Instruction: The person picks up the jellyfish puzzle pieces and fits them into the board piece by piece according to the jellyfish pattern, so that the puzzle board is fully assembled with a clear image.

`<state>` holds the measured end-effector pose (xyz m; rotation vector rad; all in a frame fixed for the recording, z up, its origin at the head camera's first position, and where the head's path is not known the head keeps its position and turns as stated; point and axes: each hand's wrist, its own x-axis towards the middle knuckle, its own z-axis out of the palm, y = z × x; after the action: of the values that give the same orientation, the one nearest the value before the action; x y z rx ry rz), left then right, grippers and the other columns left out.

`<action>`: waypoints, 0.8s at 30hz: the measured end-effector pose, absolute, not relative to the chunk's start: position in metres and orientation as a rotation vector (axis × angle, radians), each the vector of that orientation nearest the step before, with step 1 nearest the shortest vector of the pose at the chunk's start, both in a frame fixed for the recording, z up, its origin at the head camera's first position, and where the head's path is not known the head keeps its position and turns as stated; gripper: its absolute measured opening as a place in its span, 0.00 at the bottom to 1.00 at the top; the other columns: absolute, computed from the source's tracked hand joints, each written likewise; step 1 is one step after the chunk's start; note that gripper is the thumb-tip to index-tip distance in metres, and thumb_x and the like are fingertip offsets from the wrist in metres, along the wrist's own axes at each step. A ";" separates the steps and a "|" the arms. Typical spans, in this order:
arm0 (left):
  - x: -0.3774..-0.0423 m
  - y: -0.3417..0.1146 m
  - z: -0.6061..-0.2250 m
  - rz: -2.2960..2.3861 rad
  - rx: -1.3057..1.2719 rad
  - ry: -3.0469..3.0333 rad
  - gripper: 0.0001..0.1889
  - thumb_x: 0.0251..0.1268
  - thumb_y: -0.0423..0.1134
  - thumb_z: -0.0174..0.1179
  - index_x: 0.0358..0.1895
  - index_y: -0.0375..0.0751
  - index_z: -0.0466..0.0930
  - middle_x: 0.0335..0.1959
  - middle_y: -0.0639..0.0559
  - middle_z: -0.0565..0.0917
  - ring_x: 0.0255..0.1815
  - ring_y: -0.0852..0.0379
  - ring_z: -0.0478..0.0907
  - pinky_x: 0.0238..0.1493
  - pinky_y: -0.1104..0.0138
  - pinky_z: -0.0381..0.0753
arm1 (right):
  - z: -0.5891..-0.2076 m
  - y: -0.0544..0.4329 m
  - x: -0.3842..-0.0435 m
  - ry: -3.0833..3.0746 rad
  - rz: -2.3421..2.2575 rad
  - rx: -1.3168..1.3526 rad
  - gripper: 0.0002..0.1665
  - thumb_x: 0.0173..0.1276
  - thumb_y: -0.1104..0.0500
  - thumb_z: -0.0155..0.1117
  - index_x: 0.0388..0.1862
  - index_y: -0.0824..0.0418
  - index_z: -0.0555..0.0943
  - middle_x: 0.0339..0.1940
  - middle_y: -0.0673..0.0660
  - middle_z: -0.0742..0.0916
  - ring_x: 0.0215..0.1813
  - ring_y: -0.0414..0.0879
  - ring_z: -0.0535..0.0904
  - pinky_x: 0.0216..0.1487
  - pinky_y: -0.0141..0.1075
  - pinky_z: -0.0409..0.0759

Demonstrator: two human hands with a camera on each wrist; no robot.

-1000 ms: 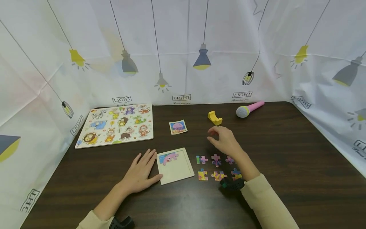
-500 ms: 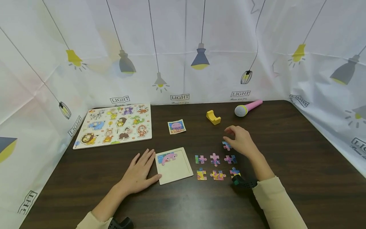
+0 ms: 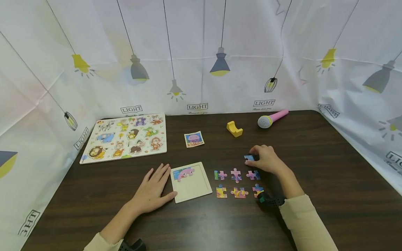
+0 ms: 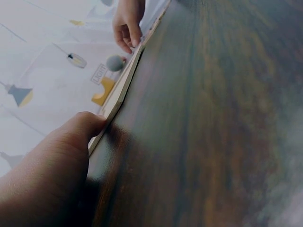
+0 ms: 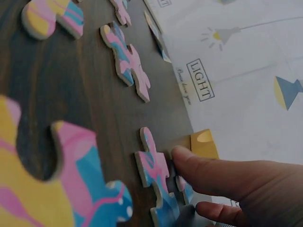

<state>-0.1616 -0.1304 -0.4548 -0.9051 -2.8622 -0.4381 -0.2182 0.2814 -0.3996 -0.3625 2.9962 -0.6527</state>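
My left hand [image 3: 155,190] lies with fingers spread at the left side of a pale wooden puzzle tray [image 3: 191,191]. Its thumb touches the tray's edge, seen closely in the left wrist view. Two joined pieces [image 3: 184,173], blue and pink with an eye, sit in the tray's upper left corner. Just behind the rows of loose pieces, my right hand [image 3: 267,158] pinches a blue-topped puzzle piece [image 3: 249,158] between thumb and fingers. In the right wrist view the thumb [image 5: 208,170] partly covers that piece, close beside a pink and blue piece [image 5: 154,165].
Several loose puzzle pieces [image 3: 239,192] lie in two rows right of the tray. Behind stand a small jellyfish picture card [image 3: 194,139], a yellow curved block [image 3: 234,129] and a pink toy microphone [image 3: 272,118]. An animal puzzle board [image 3: 125,138] lies at the back left.
My right hand has moved right and toward me from near the yellow block, and its fingers have closed on the blue-topped piece. My left hand stays by the tray.
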 end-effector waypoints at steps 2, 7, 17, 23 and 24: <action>-0.161 -0.130 -0.455 -0.433 -0.906 -2.862 0.45 0.60 0.69 0.42 0.70 0.35 0.52 0.72 0.45 0.52 0.72 0.48 0.45 0.66 0.48 0.43 | -0.400 0.283 -0.218 2.990 -0.637 -0.353 0.25 0.58 0.51 0.67 0.45 0.69 0.77 0.40 0.64 0.80 0.46 0.58 0.71 0.50 0.53 0.66; -0.161 -0.131 -0.454 -0.436 -0.909 -2.861 0.45 0.61 0.69 0.41 0.71 0.36 0.51 0.72 0.45 0.52 0.72 0.49 0.45 0.66 0.48 0.43 | -0.400 0.284 -0.217 2.981 -0.675 -0.345 0.19 0.60 0.56 0.66 0.42 0.69 0.77 0.35 0.62 0.80 0.39 0.55 0.73 0.41 0.49 0.72; -0.161 -0.130 -0.452 -0.432 -0.914 -2.869 0.45 0.62 0.68 0.40 0.71 0.36 0.50 0.72 0.45 0.52 0.72 0.49 0.45 0.66 0.48 0.43 | -0.400 0.281 -0.213 2.981 -0.683 -0.218 0.21 0.61 0.54 0.65 0.45 0.68 0.74 0.41 0.66 0.75 0.45 0.61 0.65 0.45 0.55 0.65; -0.161 -0.130 -0.452 -0.428 -0.914 -2.874 0.45 0.61 0.68 0.40 0.71 0.36 0.51 0.72 0.44 0.52 0.72 0.49 0.45 0.66 0.48 0.43 | -0.401 0.281 -0.214 2.979 -0.747 -0.225 0.20 0.60 0.57 0.66 0.43 0.67 0.69 0.36 0.63 0.77 0.37 0.55 0.71 0.38 0.47 0.70; -0.161 -0.130 -0.452 -0.426 -0.913 -2.875 0.45 0.61 0.68 0.40 0.71 0.36 0.51 0.72 0.44 0.52 0.72 0.49 0.45 0.66 0.48 0.43 | -0.402 0.281 -0.214 2.977 -0.760 -0.226 0.20 0.60 0.58 0.66 0.43 0.66 0.68 0.35 0.62 0.77 0.35 0.54 0.71 0.36 0.45 0.70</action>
<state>-0.1611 -0.1304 -0.4519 -0.9133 -2.8748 -0.4258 -0.2140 0.2807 -0.4016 -0.2265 2.9772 -0.7601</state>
